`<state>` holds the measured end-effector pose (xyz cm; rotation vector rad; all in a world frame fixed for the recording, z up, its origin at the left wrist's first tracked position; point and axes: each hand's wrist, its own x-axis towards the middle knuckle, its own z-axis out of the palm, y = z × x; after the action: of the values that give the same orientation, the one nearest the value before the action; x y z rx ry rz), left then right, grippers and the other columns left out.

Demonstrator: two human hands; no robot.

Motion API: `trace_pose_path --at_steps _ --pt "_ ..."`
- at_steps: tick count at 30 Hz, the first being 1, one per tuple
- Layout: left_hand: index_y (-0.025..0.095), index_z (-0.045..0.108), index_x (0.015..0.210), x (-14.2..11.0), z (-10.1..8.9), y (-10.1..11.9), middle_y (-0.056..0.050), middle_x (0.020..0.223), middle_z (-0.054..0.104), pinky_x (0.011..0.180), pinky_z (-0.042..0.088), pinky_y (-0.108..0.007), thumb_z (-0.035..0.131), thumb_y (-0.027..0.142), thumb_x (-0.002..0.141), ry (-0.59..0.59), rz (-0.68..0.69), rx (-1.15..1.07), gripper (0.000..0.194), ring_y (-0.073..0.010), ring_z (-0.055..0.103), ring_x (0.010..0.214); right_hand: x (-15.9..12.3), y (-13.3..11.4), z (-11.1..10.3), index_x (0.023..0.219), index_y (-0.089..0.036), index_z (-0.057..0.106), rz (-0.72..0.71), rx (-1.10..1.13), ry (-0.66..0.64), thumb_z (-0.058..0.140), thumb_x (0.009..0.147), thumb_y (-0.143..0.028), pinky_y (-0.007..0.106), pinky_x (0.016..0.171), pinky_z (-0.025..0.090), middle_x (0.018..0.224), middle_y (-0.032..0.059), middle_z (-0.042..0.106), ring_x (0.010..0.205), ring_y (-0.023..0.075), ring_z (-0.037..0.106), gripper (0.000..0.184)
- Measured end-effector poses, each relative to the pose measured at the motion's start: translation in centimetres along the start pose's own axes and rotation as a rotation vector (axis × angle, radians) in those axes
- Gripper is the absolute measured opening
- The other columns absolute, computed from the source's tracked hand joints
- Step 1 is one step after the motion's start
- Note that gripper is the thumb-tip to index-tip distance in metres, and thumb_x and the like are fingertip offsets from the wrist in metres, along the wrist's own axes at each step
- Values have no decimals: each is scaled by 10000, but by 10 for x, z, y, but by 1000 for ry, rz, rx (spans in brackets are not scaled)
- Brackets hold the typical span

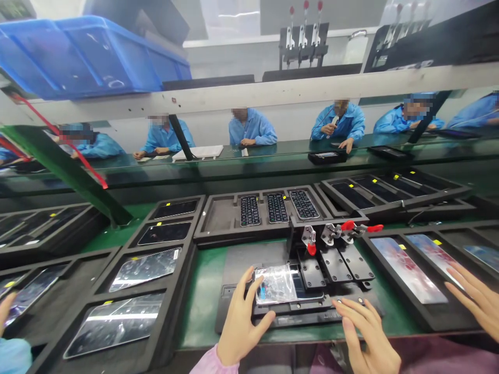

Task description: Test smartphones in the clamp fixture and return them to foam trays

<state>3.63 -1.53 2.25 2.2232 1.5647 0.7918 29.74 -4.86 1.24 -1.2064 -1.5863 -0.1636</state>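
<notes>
A phone [281,284] with glossy film over its left part lies in a black clamping fixture [268,321]. Its right end reaches under the fixture's black pressure blocks [336,264]. Around the phone's left end, my left hand [242,318] is open, fingers spread and fingertips at the phone's edge; I cannot tell how firmly they touch. My right hand [366,332] is open too, its fingers stretched out over the fixture's front right edge. Toggle clamps [331,234] with red handles stand at the back of the fixture.
Foam trays with phones stand left [117,283] and right [423,306]; another tray [218,215] behind holds keypad-like dark panels. Another person's hand [477,301] is over the right tray. A blue-sleeved hand [7,311] is at far left. A blue bin [81,57] sits overhead.
</notes>
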Motion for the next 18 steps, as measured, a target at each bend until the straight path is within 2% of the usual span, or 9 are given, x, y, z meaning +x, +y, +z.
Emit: trace_pose_path --at_steps 3,8,13,18 --pt "226 433 1238 1 -1 -2 -103 1460 229 1012 377 -438 527 372 811 4 2 -11 461 -271 344 1294 -1 3 -1 922 -257 639 -17 -18 24 555 743 -160 463 832 484 857 23 685 815 235 652 220" --pt "213 532 1062 1 -1 -4 -110 1435 271 1000 387 -434 557 377 786 17 30 -26 322 -279 377 1268 -4 6 -2 916 -270 644 -14 -20 34 568 726 -151 484 783 494 830 28 691 783 248 652 237" --pt "197 362 1275 5 -2 -5 -148 1417 296 1004 366 -468 557 435 779 55 -6 -54 584 -297 352 1284 -12 -1 0 876 -261 645 -1 18 58 566 708 -137 478 740 508 788 32 687 734 244 647 224" --pt "225 399 1268 13 -3 -3 -129 1407 307 977 391 -470 531 450 792 25 -29 2 543 -301 404 1240 -24 -8 2 823 -262 638 34 45 59 570 700 -124 388 630 525 712 19 668 705 222 631 197"
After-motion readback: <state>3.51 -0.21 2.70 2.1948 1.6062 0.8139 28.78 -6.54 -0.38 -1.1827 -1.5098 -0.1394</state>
